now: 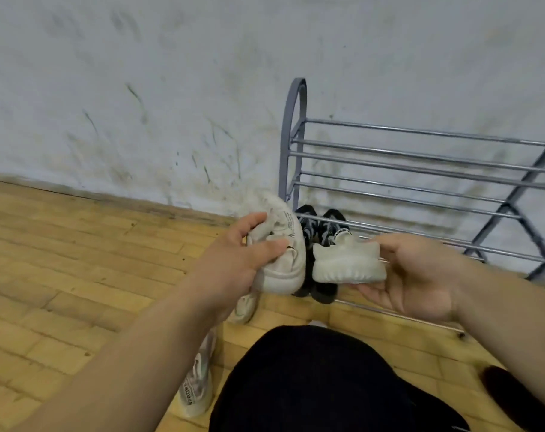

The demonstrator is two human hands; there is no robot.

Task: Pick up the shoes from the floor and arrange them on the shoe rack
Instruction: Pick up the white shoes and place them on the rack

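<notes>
Black trousers (311, 385) on the person's knee filled the bottom of the view, with a pale shoe with printed letters (196, 391) lying on the wooden floor (78, 275) just beside it. Higher up, the left hand (234, 263) was wrapped around a white sneaker (283, 251), thumb on one side and fingers on the other, with its toe pointing up and away. The right hand (420, 275) held a second white shoe (349, 263) by its heel end, so the shoe lay sideways with its long side running left to right. Both shoes were in the air and almost touching each other. The grey shoe rack (420, 157) stood against the wall, ahead and to the right, so the right hand was nearer to it. Its left end held a black pair (324, 229) on the bottom shelf, I think, though the hands hid part of it. Another pale shoe (244, 307) peeked out below the left hand.
</notes>
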